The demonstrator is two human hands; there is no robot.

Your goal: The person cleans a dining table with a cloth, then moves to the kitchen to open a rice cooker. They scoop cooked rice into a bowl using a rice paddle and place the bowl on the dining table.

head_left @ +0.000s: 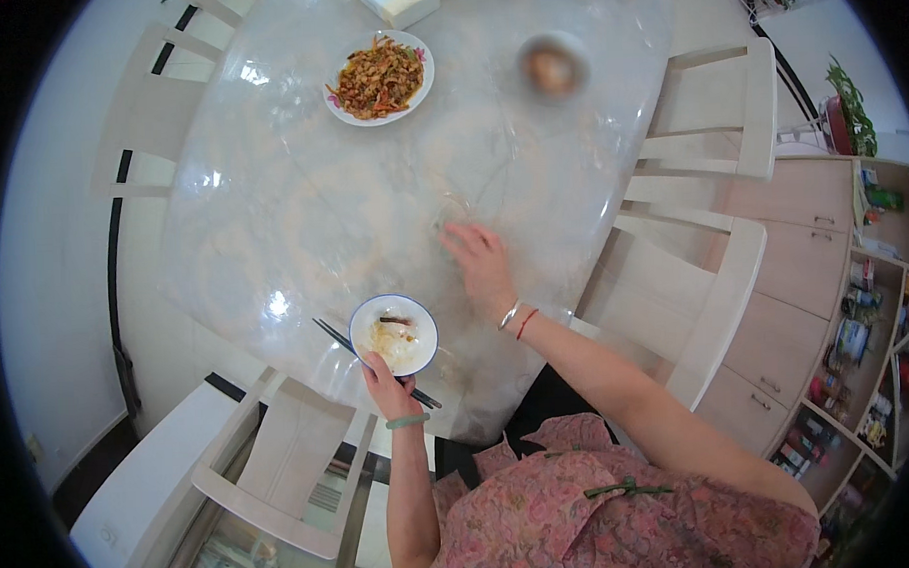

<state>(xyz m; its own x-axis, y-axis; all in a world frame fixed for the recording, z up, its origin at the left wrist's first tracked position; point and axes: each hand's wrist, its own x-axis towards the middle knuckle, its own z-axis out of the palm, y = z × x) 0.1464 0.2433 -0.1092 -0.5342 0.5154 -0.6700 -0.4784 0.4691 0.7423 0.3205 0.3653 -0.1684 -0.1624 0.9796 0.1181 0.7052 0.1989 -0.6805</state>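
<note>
My left hand (388, 381) grips the near rim of a white bowl (394, 333) with a blue edge and food scraps inside. Dark chopsticks (331, 335) run under the bowl, and their ends stick out by my left fingers. My right hand (482, 263) is stretched out flat over the glossy round table (302, 209), fingers apart, its fingertips at a small clear glass (450, 210). Whether it touches the glass I cannot tell. A green bangle sits on my left wrist, a silver bangle and red cord on my right.
A white plate of stir-fried food (379, 78) stands at the far side, a blurred round bowl (552, 68) to its right, a white box (397, 1) at the far edge. White chairs (714, 115) ring the table. Wooden cabinets and shelves (826, 301) stand on the right.
</note>
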